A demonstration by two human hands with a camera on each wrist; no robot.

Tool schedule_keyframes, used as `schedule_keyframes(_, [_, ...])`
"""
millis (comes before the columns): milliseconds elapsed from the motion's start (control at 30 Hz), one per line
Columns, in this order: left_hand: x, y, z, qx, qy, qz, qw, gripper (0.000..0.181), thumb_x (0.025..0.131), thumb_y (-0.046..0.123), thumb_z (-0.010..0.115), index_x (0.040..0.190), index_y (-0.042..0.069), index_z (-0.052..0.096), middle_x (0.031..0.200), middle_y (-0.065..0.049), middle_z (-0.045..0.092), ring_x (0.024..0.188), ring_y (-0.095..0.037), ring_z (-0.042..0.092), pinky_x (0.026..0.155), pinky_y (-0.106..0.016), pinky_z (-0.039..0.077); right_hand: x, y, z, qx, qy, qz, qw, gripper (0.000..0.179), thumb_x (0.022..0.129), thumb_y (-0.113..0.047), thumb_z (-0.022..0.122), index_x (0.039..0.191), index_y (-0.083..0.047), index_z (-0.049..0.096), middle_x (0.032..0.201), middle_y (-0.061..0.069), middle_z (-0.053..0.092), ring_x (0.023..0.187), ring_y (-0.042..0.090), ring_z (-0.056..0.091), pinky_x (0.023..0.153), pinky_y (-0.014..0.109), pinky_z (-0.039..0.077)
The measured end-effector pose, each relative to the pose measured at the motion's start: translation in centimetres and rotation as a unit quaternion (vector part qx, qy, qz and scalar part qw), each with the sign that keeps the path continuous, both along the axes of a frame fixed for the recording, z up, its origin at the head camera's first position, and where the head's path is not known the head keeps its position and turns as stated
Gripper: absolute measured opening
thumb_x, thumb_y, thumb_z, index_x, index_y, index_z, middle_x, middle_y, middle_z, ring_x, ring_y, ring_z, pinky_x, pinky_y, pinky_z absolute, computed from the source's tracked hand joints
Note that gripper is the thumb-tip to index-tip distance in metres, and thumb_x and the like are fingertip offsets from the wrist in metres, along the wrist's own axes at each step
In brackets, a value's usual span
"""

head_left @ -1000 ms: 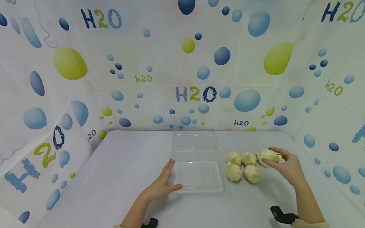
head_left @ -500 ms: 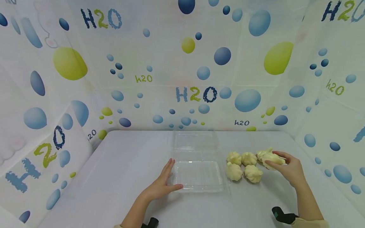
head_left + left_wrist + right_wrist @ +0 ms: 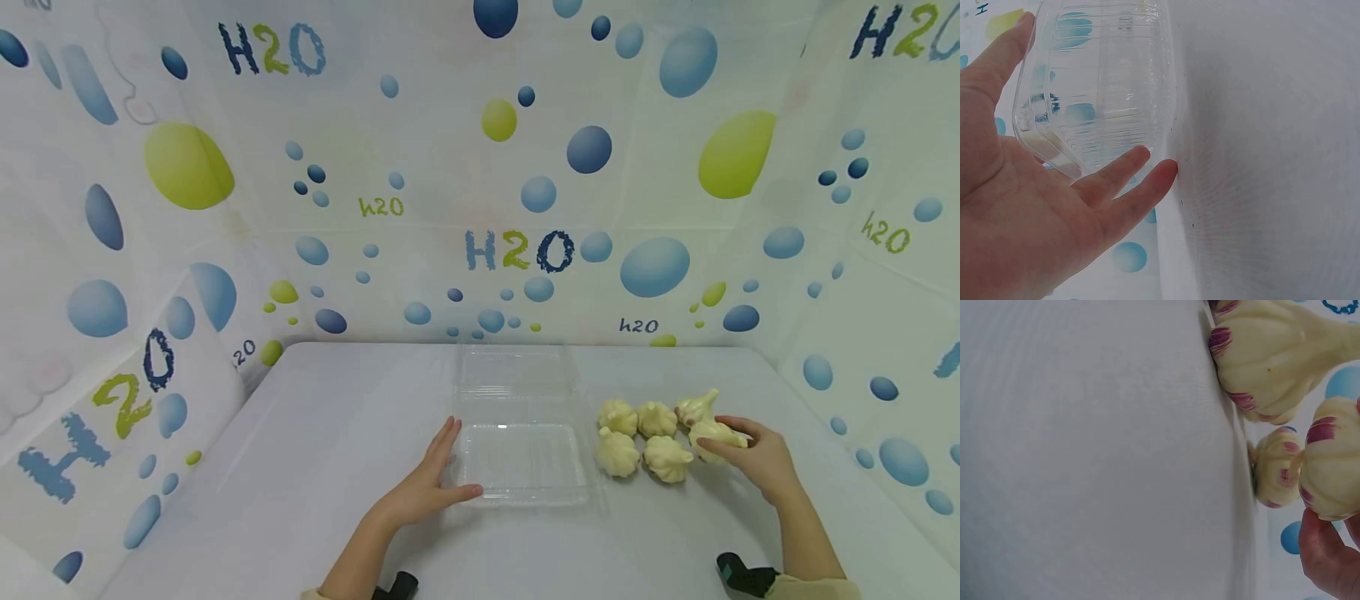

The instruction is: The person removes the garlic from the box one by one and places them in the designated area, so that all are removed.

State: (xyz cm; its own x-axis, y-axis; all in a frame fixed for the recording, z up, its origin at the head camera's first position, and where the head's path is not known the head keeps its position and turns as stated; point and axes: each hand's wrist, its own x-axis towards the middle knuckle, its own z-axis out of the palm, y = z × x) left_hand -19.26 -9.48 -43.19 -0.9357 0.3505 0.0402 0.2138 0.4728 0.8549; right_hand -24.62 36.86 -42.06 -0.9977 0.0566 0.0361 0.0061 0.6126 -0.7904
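My right hand (image 3: 767,460) pinches a garlic bulb (image 3: 714,440) at the right end of a group of several garlic bulbs (image 3: 667,459). In the right wrist view, purple streaks mark the held bulb (image 3: 1333,465), and a fingertip presses its lower side. A bulb with a long stem (image 3: 696,407) lies just behind it. To the left, a clear plastic container (image 3: 517,502) rests with its lid (image 3: 513,371) folded back. My left hand (image 3: 416,493) touches its left side, fingers extended and thumb at the front rim; the left wrist view shows the palm beside the container wall (image 3: 1050,147).
A white table (image 3: 330,433) carries everything. Behind it hangs a white curtain (image 3: 427,150) with blue and green dots and H2O lettering, which also lines both sides. Dark wrist-camera mounts (image 3: 746,575) show under the forearms.
My right hand has drawn the held garlic bulb slightly toward me and lower, uncovering the long-stemmed bulb behind it. My left hand and the container have stayed in place.
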Motion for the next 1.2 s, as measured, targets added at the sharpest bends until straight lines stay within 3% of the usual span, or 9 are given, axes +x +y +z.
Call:
schedule_keyframes(133, [0.0,0.0,-0.1,-0.005,0.002,0.003,1.0000,0.097,0.080,0.031,0.070,0.148,0.013,0.003,0.152,-0.014,-0.007,0.131,-0.042,0.023,0.096,-0.059,0.031,-0.1,0.2,-0.5,0.003,-0.017,0.009,0.9998,0.072,0.082,-0.039,0.067,0.131,0.007,0.041,0.134,0.032,0.034,0.111,0.044,0.042,0.066,0.025,0.045])
schedule_keyframes(233, [0.0,0.0,-0.2,-0.005,0.003,0.003,1.0000,0.097,0.080,0.031,0.070,0.148,0.013,0.003,0.152,-0.015,-0.007,0.131,-0.042,0.024,0.096,-0.058,0.031,-0.3,0.3,-0.8,0.012,-0.017,0.015,0.9997,0.072,0.081,-0.040,0.067,0.130,0.007,0.042,0.134,0.033,0.034,0.111,0.046,0.042,0.068,0.027,0.046])
schedule_keyframes(733, [-0.1,0.1,-0.2,-0.002,0.002,0.004,1.0000,0.097,0.080,0.028,0.071,0.148,0.014,0.002,0.152,-0.013,-0.008,0.132,-0.042,0.022,0.096,-0.058,0.031,-0.8,0.4,-1.6,0.019,-0.038,0.034,0.9985,0.071,0.083,-0.038,0.066,0.130,0.009,0.041,0.132,0.035,0.033,0.111,0.046,0.042,0.066,0.029,0.048])
schedule_keyframes(1200, [-0.3,0.0,-0.5,-0.007,0.002,0.005,1.0000,0.097,0.080,0.032,0.070,0.148,0.015,0.003,0.152,-0.011,-0.007,0.132,-0.041,0.021,0.098,-0.058,0.029,-0.7,0.3,-1.9,0.027,-0.029,0.047,0.9981,0.070,0.083,-0.037,0.067,0.132,0.005,0.041,0.134,0.033,0.033,0.112,0.049,0.040,0.066,0.030,0.048])
